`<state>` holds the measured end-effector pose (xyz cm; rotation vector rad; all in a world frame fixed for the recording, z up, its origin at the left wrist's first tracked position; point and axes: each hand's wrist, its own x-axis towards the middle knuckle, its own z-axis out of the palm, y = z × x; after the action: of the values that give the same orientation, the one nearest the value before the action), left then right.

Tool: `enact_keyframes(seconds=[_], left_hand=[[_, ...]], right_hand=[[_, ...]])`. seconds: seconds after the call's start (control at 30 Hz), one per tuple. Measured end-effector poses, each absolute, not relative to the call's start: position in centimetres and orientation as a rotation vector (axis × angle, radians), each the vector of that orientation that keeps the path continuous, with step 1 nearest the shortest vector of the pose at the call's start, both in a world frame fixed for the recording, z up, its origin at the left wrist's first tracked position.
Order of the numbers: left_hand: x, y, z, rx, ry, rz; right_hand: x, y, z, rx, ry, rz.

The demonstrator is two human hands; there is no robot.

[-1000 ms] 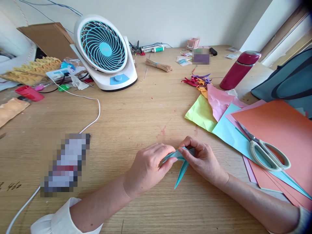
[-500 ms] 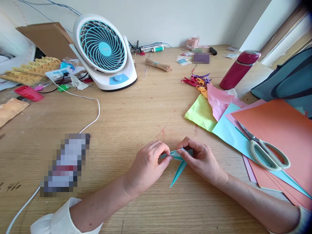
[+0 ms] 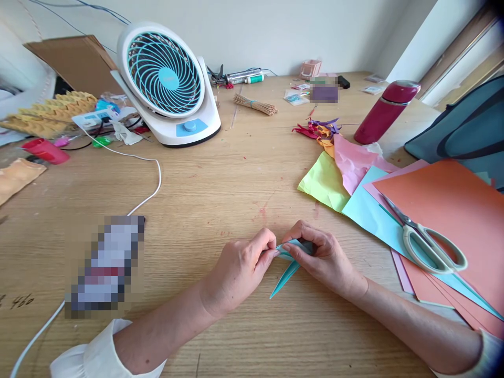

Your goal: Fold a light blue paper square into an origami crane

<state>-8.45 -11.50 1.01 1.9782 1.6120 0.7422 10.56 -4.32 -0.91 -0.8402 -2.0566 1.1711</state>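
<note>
Between my two hands is a piece of folded turquoise paper (image 3: 286, 276), with one long narrow point hanging down toward the lower left. My left hand (image 3: 246, 270) pinches its left end between thumb and fingertips. The thumb and fingers of my right hand (image 3: 321, 257) are closed on the other end, the thumb lying along the upper fold. Fingers cover much of the middle, so its full shape is hidden. Both hands are held just above the wooden table (image 3: 236, 210).
Scissors (image 3: 429, 244) lie on orange paper (image 3: 444, 199) and light blue paper (image 3: 374, 210) at right. Behind stand a magenta flask (image 3: 388, 113) and a bag (image 3: 464, 126). A white fan (image 3: 169, 84) stands back left; a blurred-out device (image 3: 110, 262) with a white cable (image 3: 157, 173) lies left.
The hanging paper point has swung slightly left and up. My left fingers have closed further over the left end, and my right thumb has shifted slightly left.
</note>
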Motion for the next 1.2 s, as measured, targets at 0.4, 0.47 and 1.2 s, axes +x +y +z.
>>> enact_keyframes(seconds=[0.4,0.47,1.2], left_hand=[[-8.7,-11.0,0.9,1.809,1.528,0.893],[-8.8,-10.9,0.8,1.753,1.536,0.909],[-9.7,-13.2,1.0,1.700,1.797,0.580]], right_hand=[[10.7,-4.1,-1.0,-0.745,-2.068,1.129],[10.8,-3.9,-1.0,-0.798,-2.038,1.136],[10.6,-4.9,-1.4,-0.497,-2.459,0.724]])
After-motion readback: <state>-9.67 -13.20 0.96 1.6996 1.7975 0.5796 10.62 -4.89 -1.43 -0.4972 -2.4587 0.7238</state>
